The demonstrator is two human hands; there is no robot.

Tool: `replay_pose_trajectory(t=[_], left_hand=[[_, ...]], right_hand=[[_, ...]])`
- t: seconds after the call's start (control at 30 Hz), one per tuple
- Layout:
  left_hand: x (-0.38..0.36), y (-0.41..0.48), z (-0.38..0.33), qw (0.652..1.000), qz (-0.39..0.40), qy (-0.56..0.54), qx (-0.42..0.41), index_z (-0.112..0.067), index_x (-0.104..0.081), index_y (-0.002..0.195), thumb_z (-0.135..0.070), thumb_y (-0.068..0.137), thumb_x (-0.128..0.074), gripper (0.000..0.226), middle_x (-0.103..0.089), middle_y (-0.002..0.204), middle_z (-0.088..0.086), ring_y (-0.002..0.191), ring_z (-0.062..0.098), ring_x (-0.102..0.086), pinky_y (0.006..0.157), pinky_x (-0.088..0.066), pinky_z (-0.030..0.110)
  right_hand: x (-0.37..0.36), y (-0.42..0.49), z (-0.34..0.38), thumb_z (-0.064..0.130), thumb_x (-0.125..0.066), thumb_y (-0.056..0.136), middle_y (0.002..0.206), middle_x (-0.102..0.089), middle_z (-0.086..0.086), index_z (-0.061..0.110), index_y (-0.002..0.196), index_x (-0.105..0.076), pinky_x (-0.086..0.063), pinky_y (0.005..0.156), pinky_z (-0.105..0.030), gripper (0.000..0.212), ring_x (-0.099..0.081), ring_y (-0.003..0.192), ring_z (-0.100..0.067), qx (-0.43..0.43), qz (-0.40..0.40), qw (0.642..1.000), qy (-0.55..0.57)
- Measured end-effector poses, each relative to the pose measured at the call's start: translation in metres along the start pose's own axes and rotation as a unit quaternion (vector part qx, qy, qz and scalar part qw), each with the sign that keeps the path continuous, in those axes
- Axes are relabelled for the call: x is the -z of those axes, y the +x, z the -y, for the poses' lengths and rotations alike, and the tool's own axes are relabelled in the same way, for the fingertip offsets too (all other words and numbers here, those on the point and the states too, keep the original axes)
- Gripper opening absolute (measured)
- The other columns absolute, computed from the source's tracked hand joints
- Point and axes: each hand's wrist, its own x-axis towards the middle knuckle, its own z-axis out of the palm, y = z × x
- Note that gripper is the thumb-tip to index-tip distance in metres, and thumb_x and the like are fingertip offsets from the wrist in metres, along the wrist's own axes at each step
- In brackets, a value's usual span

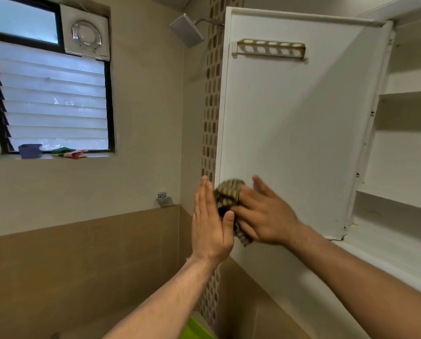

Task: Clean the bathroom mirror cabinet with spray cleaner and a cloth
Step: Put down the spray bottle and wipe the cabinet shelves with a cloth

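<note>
1 cloth (229, 192) under R hand (263, 214), on door (290, 118)

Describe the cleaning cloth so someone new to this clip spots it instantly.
Find the open white cabinet door right of centre, then drop to its lower left edge. There the cloth is bunched between the flat left hand and the right hand pressing on it. It is the only dark, brown-and-cream checked thing against the plain white door.

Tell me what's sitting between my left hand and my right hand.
The brown checked cloth, bunched at the free edge of the open cabinet door, lies between left hand and right hand; the head view shows it.
</note>
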Motion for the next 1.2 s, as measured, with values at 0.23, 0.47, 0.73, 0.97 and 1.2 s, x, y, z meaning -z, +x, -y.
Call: replay_pose_trajectory(t=[0.23,0.47,0.73,0.97,1.2], left_hand=[[0.007,0.004,-0.001,0.999,-0.030,-0.022,0.007,-0.006,-0.005,0.164,-0.067,0.102,-0.016,0.087,-0.001,0.173,0.005,0.160,0.021,-0.003,0.128,-0.014,0.045],[0.003,0.010,-0.002,0.998,-0.037,0.032,-0.041,0.001,-0.007,0.162,-0.047,0.106,-0.031,0.078,-0.002,0.172,0.015,0.160,0.028,-0.002,0.129,-0.007,0.048],[-0.023,-0.013,-0.006,0.939,0.124,0.219,-0.236,-0.002,-0.010,0.163,-0.044,0.103,-0.038,0.078,0.003,0.172,0.014,0.159,0.029,0.001,0.129,0.002,0.044],[-0.028,-0.016,-0.009,0.925,0.139,0.247,-0.253,-0.003,-0.008,0.163,-0.046,0.104,-0.033,0.078,0.003,0.173,0.013,0.160,0.029,0.001,0.128,0.004,0.048],[-0.020,-0.013,-0.012,0.945,0.146,0.148,-0.251,-0.003,-0.012,0.163,-0.056,0.105,-0.022,0.079,-0.001,0.173,0.013,0.159,0.030,-0.002,0.129,-0.002,0.049]], right_hand=[[0.022,0.096,-0.004,0.042,-0.041,0.104,0.162,-0.032,-0.015,0.018,0.154,-0.041,-0.007,0.127,-0.052,0.055,-0.023,0.154,-0.031,-0.299,-0.136,0.944,0.043],[-0.029,-0.023,0.072,0.036,-0.056,0.097,0.152,-0.044,-0.014,0.011,0.152,-0.041,-0.015,0.126,-0.050,0.062,-0.036,0.145,-0.033,-0.140,0.005,0.988,0.058],[-0.010,-0.131,0.004,0.050,-0.041,0.105,0.143,-0.050,-0.012,0.020,0.135,-0.054,-0.024,0.123,-0.053,0.044,-0.047,0.133,-0.035,-0.174,0.065,0.983,0.000],[0.001,-0.089,0.030,0.060,-0.015,0.102,0.150,-0.036,-0.033,-0.003,0.154,-0.025,-0.029,0.119,-0.057,0.082,-0.037,0.136,-0.049,-0.612,0.036,0.788,0.053],[-0.014,-0.042,0.081,0.046,-0.038,0.101,0.151,-0.039,-0.016,0.012,0.156,-0.027,-0.030,0.121,-0.047,0.066,-0.043,0.136,-0.034,-0.395,0.069,0.912,0.083]])
